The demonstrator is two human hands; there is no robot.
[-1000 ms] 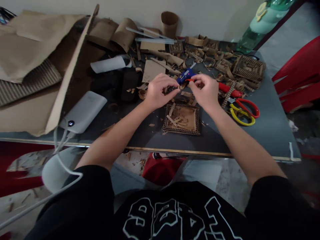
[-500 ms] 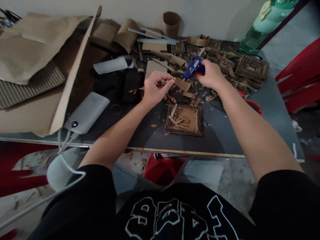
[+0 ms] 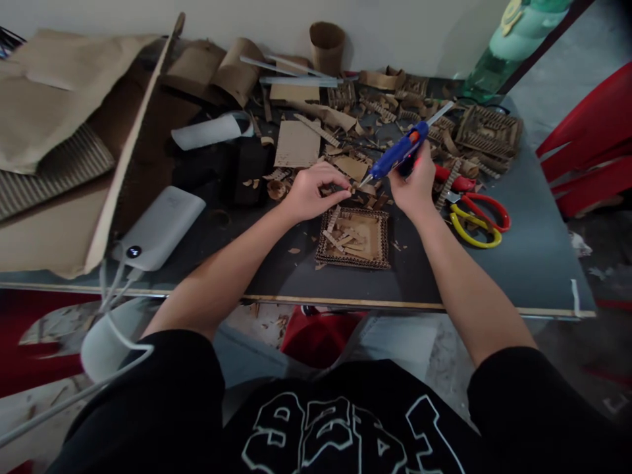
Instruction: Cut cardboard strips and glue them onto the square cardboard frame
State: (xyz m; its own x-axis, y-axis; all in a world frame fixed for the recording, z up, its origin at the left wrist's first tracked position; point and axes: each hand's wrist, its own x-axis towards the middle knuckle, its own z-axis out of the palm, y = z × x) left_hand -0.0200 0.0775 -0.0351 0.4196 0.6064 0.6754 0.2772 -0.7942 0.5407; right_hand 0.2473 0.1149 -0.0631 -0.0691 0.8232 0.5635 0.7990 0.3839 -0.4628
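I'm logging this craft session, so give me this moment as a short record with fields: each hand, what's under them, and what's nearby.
left hand: pinches a small cardboard piece
right hand: grips a blue glue gun, nozzle aimed at that piece
below the hands: square cardboard tray with loose strips inside
right of the tray: red and yellow scissors
left side: white power bank with a cable
surface: dark table strewn with cardboard scraps

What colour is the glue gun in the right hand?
The glue gun is blue with an orange-red trigger part, held in the right hand; seen in the head view.
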